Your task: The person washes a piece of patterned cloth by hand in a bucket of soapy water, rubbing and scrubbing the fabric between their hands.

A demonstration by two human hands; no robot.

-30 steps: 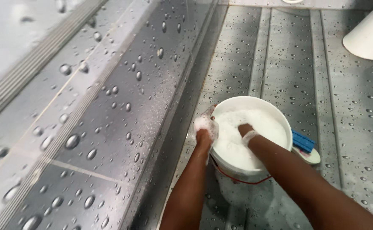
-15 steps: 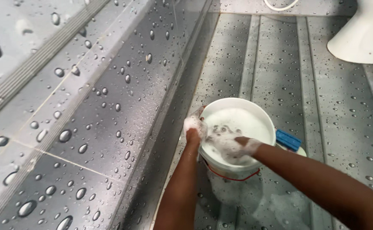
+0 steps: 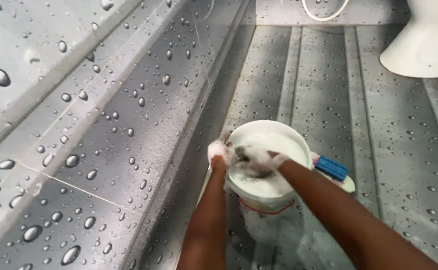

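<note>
A white bucket [image 3: 278, 124] with a red handle stands on the floor and holds foamy water. My left hand [image 3: 219, 151], covered in suds, grips the bucket's left rim. Over the water, my right hand [image 3: 271, 162] is closed on a dark, foam-covered lump [image 3: 250, 161] just inside the left rim. What the lump is cannot be told. The two hands are close together.
A blue scrubbing brush [image 3: 332, 167] lies on a small white piece right of the bucket. A white toilet base [image 3: 426, 47] stands at the far right, with a white hose [image 3: 325, 16] behind. A grey drop-patterned wall [image 3: 104, 125] rises at the left. The floor [image 3: 329, 90] has the same pattern.
My right hand has come up out of the foam and moved left toward the rim, now holding a dark sudsy lump. The left hand has stayed on the rim.
</note>
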